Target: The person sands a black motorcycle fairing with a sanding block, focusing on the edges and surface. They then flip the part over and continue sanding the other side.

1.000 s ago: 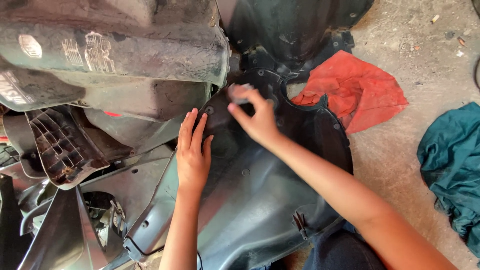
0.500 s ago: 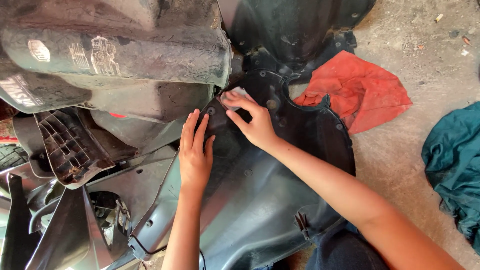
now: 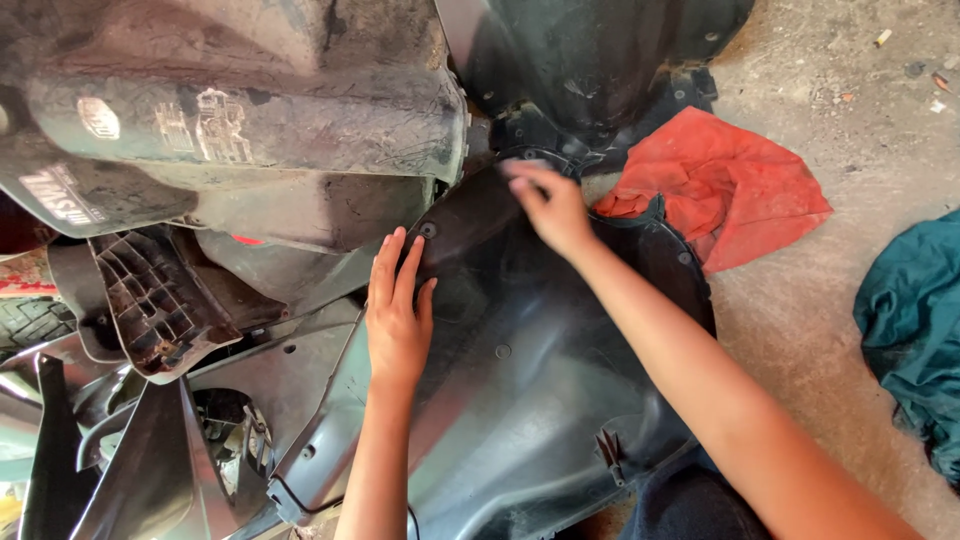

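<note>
Dusty concrete floor (image 3: 800,320) underfoot, carrying crumpled red cloth (image 3: 715,190) and teal cloth (image 3: 915,330). Large black moulded plastic panel (image 3: 540,380) lying beside dirty grey scooter bodywork (image 3: 250,120). Left hand (image 3: 398,315) pressed flat on panel, fingers together. Right hand (image 3: 550,205) at panel's upper edge, fingers curled; grip unclear.

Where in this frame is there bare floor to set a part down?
Bare concrete floor lies between the crumpled red cloth and the teal cloth, and above the red cloth at top right, with small litter. Left of the black plastic panel under both hands, scooter parts crowd everything.
</note>
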